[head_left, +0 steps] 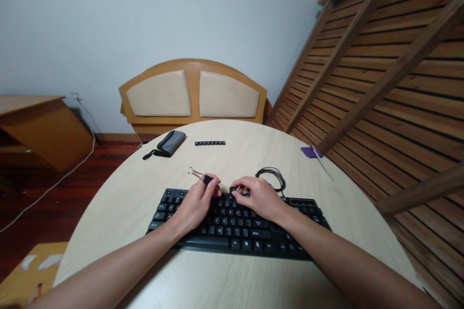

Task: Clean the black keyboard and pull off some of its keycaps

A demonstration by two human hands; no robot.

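A black keyboard (206, 241) lies across the round table, below both hands. My left hand (195, 204) is closed around a wire keycap puller (208, 179), whose black handle shows between the fingers and whose thin wire ends stick out on either side. Just to its right, over the keyboard's back edge, my right hand (260, 197) pinches a small black keycap (232, 189) between thumb and fingertips. The puller's right wire end comes close to this keycap; whether they touch I cannot tell. Farther back, several black keycaps (210, 143) stand in a straight row.
A grey and black zip pouch (170, 144) lies at the table's back left. The keyboard's coiled cable (275, 174) rests behind it. On the right are a purple item (311, 152) and a thin light stick (322, 163). Wooden slats (398, 101) lean beside the table (253, 280).
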